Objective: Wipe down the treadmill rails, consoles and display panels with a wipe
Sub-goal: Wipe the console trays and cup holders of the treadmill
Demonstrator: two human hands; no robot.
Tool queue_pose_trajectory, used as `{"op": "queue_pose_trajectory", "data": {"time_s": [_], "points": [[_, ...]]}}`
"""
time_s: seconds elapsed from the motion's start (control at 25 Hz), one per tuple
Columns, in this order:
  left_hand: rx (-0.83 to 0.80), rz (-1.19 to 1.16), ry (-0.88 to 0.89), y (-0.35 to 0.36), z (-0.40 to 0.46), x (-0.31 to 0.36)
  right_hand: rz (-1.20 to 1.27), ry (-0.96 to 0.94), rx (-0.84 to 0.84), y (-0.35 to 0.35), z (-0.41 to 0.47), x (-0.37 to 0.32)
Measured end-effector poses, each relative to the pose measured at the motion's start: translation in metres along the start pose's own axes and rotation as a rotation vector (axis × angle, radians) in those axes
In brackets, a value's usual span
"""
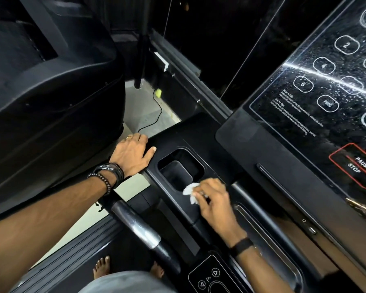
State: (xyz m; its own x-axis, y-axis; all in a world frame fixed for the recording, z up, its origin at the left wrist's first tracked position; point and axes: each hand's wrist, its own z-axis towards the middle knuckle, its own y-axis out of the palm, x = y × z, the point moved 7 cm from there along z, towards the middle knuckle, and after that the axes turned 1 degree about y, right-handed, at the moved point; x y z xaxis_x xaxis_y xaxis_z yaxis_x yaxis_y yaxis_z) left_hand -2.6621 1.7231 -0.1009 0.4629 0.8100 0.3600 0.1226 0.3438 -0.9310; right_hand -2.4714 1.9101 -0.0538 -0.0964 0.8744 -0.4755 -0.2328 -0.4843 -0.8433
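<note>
A person stands barefoot on a treadmill, leaning over its black console to clean it. At far left, the dark shrouded housing of a neighbouring machine [51, 85] fills the frame, with a strip of pale floor [140, 115] and a thin black cable [154, 115] showing in the gap between the two units. The left hand [132, 154], a ring on one finger and beaded and leather bracelets [107, 176] at the wrist, lies flat with fingers straight and close together on the console's left edge, holding nothing; it appears placed there as a brace while the body leans forward. Below it, the padded handrail [140, 227] with its metal pulse sensor runs down toward the person's feet. At centre, the recessed cup holder [179, 168] sits between the two hands. Just to its right, the right hand [215, 203], a black band on the wrist, pinches a crumpled white wipe [189, 191] between curled fingertips and presses it to the cup holder's near rim, wrist cocked and forearm reaching in from lower right, a pose suited to working the moulded lip. At right, the glossy display panel [325, 85], with numbered keys and a red PAUSE/STOP button [359, 166], looks speckled with droplets or dust, suggesting it has yet to be wiped.
</note>
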Motion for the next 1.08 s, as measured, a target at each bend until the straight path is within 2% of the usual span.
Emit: {"op": "queue_pose_trajectory", "data": {"time_s": [0.12, 0.2, 0.32, 0.4, 0.56, 0.64, 0.76, 0.84, 1.0, 1.08], "points": [[0.005, 0.000, -0.002, -0.002, -0.002, 0.000, 0.000, -0.137, -0.146, 0.004, -0.032, -0.009], [0.001, 0.007, 0.000, -0.002, -0.002, 0.001, -0.033, -0.117, -0.086, -0.023, -0.041, 0.012], [-0.005, 0.016, 0.005, -0.001, -0.001, 0.002, -0.220, 0.099, 0.079, -0.039, -0.009, 0.053], [-0.002, 0.008, 0.010, -0.002, 0.000, 0.003, -0.345, 0.252, 0.119, -0.023, 0.022, 0.047], [0.000, -0.004, 0.002, -0.003, -0.001, 0.001, -0.327, 0.039, -0.015, -0.002, 0.007, 0.002], [0.005, -0.003, -0.005, -0.002, -0.001, 0.002, -0.320, 0.016, 0.023, -0.027, -0.019, 0.012], [-0.002, 0.002, 0.001, -0.002, 0.001, 0.004, -0.442, 0.213, 0.096, -0.039, -0.001, 0.054], [-0.001, -0.012, 0.001, -0.003, 0.002, 0.003, -0.484, 0.312, 0.143, -0.023, 0.026, 0.047], [0.010, -0.024, -0.001, -0.002, 0.002, 0.001, -0.388, 0.074, 0.023, -0.011, 0.003, 0.014], [0.005, -0.020, -0.007, -0.001, 0.001, 0.001, -0.436, 0.096, 0.027, -0.031, -0.010, 0.024]]}}
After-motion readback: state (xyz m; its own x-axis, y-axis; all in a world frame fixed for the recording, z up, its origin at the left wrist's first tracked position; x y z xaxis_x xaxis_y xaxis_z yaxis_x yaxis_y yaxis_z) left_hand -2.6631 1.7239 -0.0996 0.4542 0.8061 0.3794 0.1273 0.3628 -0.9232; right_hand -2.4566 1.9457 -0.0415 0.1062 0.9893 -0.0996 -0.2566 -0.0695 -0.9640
